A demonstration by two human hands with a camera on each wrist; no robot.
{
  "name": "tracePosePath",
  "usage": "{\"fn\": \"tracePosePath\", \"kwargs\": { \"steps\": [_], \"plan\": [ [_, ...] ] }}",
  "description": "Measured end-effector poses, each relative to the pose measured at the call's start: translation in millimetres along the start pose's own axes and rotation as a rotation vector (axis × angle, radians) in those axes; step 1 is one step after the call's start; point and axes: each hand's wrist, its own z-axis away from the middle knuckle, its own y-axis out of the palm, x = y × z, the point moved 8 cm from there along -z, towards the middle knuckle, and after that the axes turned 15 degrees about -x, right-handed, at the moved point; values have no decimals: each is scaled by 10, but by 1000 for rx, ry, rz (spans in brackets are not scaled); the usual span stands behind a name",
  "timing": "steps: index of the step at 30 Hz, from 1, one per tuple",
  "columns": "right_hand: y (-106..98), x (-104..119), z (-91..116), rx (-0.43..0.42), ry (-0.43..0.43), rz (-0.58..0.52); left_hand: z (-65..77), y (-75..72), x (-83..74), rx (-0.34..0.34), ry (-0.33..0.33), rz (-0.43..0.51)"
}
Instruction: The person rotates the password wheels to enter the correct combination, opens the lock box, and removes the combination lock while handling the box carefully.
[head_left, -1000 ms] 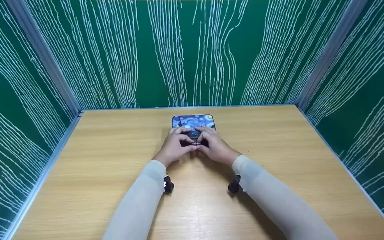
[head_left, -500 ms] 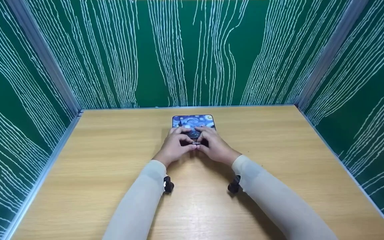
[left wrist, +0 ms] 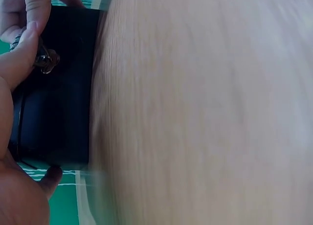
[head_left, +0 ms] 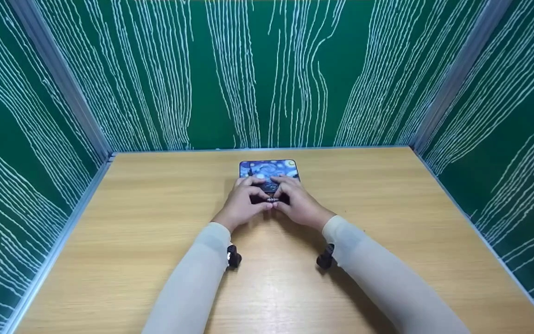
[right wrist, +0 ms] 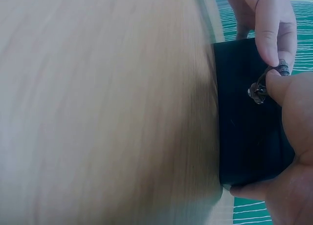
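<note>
A dark box (right wrist: 249, 132) stands on the table, its lid (head_left: 269, 168) printed with a blue and yellow swirling night-sky painting. On its front is a metal clasp (right wrist: 257, 94), from which hangs a small combination padlock (right wrist: 282, 67) with ridged dials. My left hand (head_left: 243, 204) pinches one end of this padlock between thumb and index finger. At the other end, my right hand (head_left: 300, 205) does the same, the two thumb tips almost meeting. Other fingers of both hands rest on the lid and along the box's sides. The fingertips partly hide the padlock, and its digits are unreadable.
The box stands towards the back of a light wooden table (head_left: 155, 232). Green walls (head_left: 211, 93) with white wavy lines enclose the back and both sides, joined by grey metal posts (head_left: 70, 83). A small black camera (head_left: 233, 257) sits on each wrist.
</note>
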Motion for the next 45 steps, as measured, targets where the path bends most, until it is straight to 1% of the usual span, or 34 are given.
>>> {"fn": "tracePosePath", "kwargs": {
  "steps": [10, 17, 23, 29, 32, 39, 45],
  "plan": [
    [-3, 3, 4, -9, -1, -5, 7, -3, -11, -10, 0, 8],
    [-4, 6, -3, 3, 10, -9, 5, -11, -7, 1, -14, -2],
    [-6, -15, -1, 8, 21, -8, -9, -11, -19, -13, 10, 21],
    [-13, 19, -7, 3, -11, -25, -5, -16, -48, -28, 40, 45],
    [-15, 25, -7, 4, -17, -21, -5, -14, -45, -24, 33, 38],
    [-8, -14, -17, 14, 16, -26, -17, -4, -16, -19, 6, 26],
    [-7, -23, -21, 24, 37, -46, -15, -6, -14, -25, 10, 32]
  ]
}}
